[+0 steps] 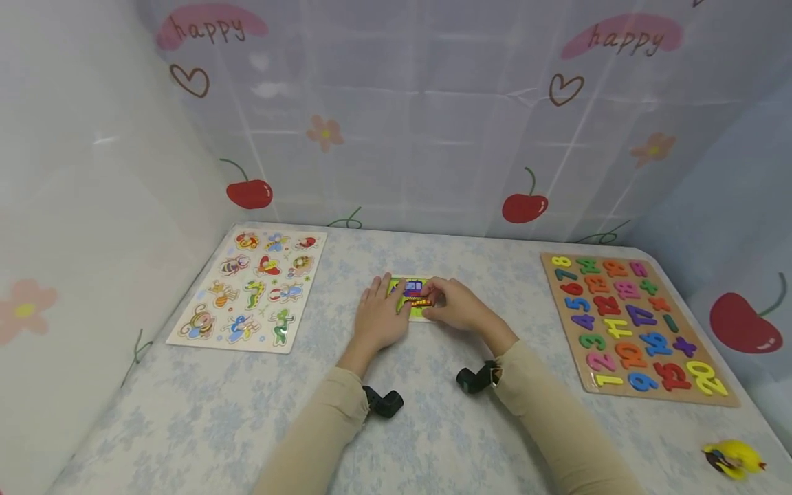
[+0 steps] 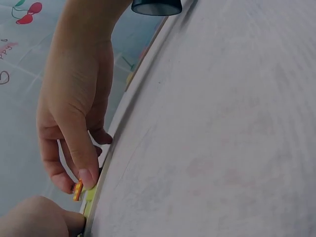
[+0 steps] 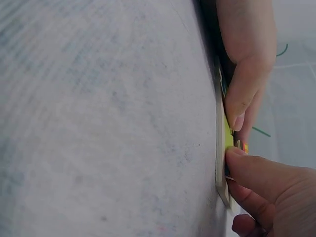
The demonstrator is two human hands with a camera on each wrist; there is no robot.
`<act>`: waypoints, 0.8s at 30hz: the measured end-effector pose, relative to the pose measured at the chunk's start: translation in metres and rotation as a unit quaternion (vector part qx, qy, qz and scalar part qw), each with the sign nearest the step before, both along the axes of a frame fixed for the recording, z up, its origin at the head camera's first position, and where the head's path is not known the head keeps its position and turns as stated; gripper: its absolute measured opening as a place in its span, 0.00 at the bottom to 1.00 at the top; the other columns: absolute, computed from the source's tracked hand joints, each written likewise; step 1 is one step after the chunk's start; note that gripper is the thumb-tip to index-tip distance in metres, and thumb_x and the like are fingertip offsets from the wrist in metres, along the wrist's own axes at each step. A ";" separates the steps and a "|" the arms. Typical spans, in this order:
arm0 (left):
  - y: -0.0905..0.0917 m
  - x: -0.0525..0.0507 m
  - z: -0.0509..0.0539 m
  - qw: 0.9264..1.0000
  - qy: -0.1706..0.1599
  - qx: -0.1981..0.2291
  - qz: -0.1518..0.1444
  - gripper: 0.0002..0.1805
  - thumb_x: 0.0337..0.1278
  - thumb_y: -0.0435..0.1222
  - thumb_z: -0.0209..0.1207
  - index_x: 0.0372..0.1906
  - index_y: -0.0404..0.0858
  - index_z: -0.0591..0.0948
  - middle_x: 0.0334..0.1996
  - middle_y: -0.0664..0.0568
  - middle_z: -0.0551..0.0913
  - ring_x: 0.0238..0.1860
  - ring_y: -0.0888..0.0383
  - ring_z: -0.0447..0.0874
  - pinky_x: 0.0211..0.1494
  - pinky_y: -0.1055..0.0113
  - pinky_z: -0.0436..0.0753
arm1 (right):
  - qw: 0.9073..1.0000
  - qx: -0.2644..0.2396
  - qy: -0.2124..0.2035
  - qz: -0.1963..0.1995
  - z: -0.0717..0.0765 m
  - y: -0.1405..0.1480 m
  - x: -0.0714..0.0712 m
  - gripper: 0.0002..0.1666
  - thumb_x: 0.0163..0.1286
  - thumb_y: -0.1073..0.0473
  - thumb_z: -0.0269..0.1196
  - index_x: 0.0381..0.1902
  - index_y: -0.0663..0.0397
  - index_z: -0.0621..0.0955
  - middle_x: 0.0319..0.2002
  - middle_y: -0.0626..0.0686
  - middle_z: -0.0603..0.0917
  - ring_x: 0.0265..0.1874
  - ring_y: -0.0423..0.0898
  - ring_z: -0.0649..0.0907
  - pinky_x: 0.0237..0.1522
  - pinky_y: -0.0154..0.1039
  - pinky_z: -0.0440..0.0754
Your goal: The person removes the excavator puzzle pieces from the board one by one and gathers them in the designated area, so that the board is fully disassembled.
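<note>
Currently right hand [image 1: 456,304] pinches a piece [image 2: 77,191] at small board [image 1: 416,315]; left hand [image 1: 381,317], fingers extended, rests on it, presumably steadying. Board sits mid bench [image 1: 427,447], between bug board [image 1: 262,342] and number board [image 1: 621,388], likely for two-handed reach.

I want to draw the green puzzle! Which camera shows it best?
The head view: it looks down on the green puzzle, showing its top, though partly covered. Both wrist views show it edge-on, with only slivers of green.

"happy" [image 1: 207,29] on backdrop [image 1: 402,151], numbers [image 1: 642,314] 1–20, = and + on board [image 1: 634,333]
</note>
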State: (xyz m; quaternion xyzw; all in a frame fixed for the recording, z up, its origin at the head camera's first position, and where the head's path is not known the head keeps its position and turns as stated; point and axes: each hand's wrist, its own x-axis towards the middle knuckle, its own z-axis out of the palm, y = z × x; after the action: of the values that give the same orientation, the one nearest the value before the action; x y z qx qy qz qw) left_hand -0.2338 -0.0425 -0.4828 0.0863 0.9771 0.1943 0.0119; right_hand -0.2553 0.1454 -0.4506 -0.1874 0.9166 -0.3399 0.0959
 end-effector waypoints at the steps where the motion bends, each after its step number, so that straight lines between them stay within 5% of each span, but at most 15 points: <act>1: -0.001 0.000 0.001 1.000 -0.002 0.004 -0.004 0.32 0.74 0.54 0.39 0.78 0.53 0.58 0.81 0.48 0.47 0.82 0.47 0.40 0.83 0.50 0.45 | 1.000 -0.003 -0.001 0.000 0.001 0.000 0.000 0.16 0.61 0.60 0.71 0.45 0.49 0.78 0.38 0.49 0.81 0.39 0.46 0.76 0.43 0.40 0.73; 24: -0.014 0.001 -0.001 0.998 -0.004 0.061 -0.029 0.34 0.71 0.54 0.45 0.78 0.49 0.59 0.81 0.49 0.47 0.81 0.50 0.42 0.83 0.54 0.46 | 0.998 -0.013 -0.051 -0.032 0.023 0.033 0.013 0.15 0.64 0.57 0.70 0.45 0.47 0.77 0.38 0.52 0.82 0.31 0.47 0.76 0.31 0.36 0.75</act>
State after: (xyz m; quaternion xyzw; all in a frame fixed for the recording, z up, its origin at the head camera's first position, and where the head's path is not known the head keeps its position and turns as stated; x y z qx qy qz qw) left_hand -0.2326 -0.0562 -0.4837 0.1144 0.9603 0.2538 0.0161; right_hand -0.2422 0.1782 -0.4271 -0.1417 0.9114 -0.3641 0.1288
